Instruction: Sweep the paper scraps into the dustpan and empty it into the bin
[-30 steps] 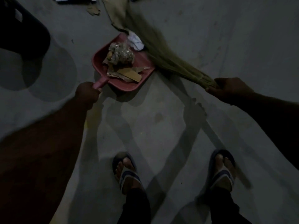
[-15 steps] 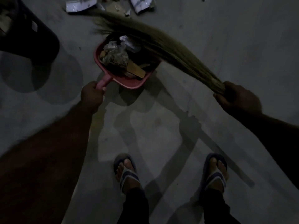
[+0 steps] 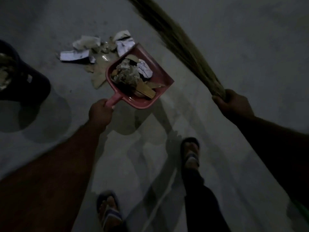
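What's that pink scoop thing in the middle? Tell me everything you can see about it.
A pink dustpan, plastic by the look: shallow tray, raised walls, short handle gripped by the left hand. Its open mouth points up and right, away from the person. It holds a crumpled wad, a white paper scrap and a flat brown strip. Its shadow lies apart on the floor, so it seems lifted. More scraps lie by its left wall.

left grip (image 3: 100, 113) curled tight, reaching forward, right grip (image 3: 234, 104) clenched, held out
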`<state>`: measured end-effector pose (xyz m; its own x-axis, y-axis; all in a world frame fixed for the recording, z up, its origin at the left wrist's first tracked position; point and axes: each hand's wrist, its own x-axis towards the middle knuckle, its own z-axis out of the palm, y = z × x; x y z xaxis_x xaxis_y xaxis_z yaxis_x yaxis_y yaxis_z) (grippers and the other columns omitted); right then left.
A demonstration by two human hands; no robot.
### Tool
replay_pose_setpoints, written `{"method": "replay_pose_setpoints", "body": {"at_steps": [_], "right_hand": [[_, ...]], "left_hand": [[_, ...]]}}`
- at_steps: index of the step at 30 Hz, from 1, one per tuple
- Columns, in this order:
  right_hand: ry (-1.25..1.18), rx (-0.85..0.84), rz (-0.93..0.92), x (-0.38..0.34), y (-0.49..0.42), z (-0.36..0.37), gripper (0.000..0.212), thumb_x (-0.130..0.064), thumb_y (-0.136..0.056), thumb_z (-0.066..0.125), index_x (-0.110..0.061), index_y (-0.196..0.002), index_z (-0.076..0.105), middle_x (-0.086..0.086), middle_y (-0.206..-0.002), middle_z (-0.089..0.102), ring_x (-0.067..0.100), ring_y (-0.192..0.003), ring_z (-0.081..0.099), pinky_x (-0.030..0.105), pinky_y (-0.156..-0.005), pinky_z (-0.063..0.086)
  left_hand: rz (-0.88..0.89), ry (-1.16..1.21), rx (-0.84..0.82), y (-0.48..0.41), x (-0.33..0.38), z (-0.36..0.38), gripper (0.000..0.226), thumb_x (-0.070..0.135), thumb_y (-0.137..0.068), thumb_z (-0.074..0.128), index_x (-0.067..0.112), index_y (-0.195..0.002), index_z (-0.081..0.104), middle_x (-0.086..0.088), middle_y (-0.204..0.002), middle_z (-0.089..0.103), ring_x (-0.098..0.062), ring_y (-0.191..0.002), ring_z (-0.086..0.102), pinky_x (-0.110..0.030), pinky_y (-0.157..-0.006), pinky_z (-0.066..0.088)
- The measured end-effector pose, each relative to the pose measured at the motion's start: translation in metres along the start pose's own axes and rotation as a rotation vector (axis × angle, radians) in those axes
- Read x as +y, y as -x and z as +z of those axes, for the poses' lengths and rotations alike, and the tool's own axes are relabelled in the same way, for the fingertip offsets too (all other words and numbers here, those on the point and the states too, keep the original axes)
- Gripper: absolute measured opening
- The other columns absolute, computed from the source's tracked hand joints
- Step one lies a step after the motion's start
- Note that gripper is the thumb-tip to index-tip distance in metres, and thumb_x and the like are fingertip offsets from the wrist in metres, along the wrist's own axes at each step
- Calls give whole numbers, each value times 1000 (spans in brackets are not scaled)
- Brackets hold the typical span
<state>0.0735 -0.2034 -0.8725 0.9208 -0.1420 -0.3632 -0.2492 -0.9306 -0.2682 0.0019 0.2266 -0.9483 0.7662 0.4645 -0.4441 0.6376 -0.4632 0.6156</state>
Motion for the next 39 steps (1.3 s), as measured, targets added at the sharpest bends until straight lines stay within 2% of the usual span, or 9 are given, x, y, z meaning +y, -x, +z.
{"method": "replay_pose_setpoints", "body": {"at_steps": [4,11,15,18,20,23,25,35,39], "right_hand": [[-176,-60,184,12,-82,31,62,-67,-84,54,-16,-119,60,14,-104,67,35,-85,69,50,-70,61],[-248,-133,379,75,-189,37,57,-62,-88,58,-8,-107,60,16,-101,66,29,-66,67,29,-39,53],[-67,-327,308,106,-209,32,55,-58,-91,60,-6,-110,62,16,-93,64,31,-66,64,36,-57,57],[15,-449,230,122,-198,25,53,-59,-91,59,-16,-121,63,8,-86,62,29,-67,65,33,-56,57],[37,-493,159,129,-184,18,53,-60,-91,58,-22,-128,62,8,-94,66,27,-68,66,33,-55,58],[96,-491,37,138,-162,6,54,-57,-93,56,-23,-135,59,9,-110,68,27,-82,65,39,-73,59],[84,-434,1,138,-150,-1,54,-58,-92,57,-24,-134,59,7,-106,67,28,-89,64,41,-81,55],[-53,-188,-69,28,-91,-29,38,-54,-92,60,-29,-119,65,3,-86,69,23,-74,63,39,-69,55],[-129,-167,-138,-61,-66,-32,49,-72,-83,52,-35,-113,64,0,-83,69,20,-72,64,40,-68,57]], "left_hand": [[-48,-18,13,-25,22,76,27,23,-86,66,9,-109,67,-19,-102,68,-35,-93,63,-41,-77,50],[-62,-145,-33,-50,28,177,27,23,-85,67,8,-107,68,-19,-100,68,-35,-93,63,-33,-74,44],[-110,-286,-44,-73,39,195,28,27,-85,67,8,-106,67,-22,-102,68,-40,-96,63,-40,-80,49],[-102,-291,-40,-88,58,201,28,28,-85,66,7,-105,67,-22,-101,68,-39,-95,63,-38,-77,48],[-71,-283,-46,-95,69,203,28,26,-86,66,5,-104,67,-23,-100,67,-39,-95,62,-37,-76,47],[-59,-228,-31,-101,78,202,27,26,-85,65,6,-103,67,-23,-99,67,-40,-92,63,-40,-76,49],[-72,-132,-18,-99,80,195,28,27,-82,64,6,-101,67,-24,-95,67,-39,-89,64,-42,-74,51],[-136,238,-9,-86,90,65,28,20,-84,69,14,-111,68,-8,-96,68,-25,-89,65,-40,-83,53],[-173,387,-33,-75,74,-35,27,12,-88,66,11,-115,65,-3,-90,66,-15,-73,58,-23,-65,49]]}}
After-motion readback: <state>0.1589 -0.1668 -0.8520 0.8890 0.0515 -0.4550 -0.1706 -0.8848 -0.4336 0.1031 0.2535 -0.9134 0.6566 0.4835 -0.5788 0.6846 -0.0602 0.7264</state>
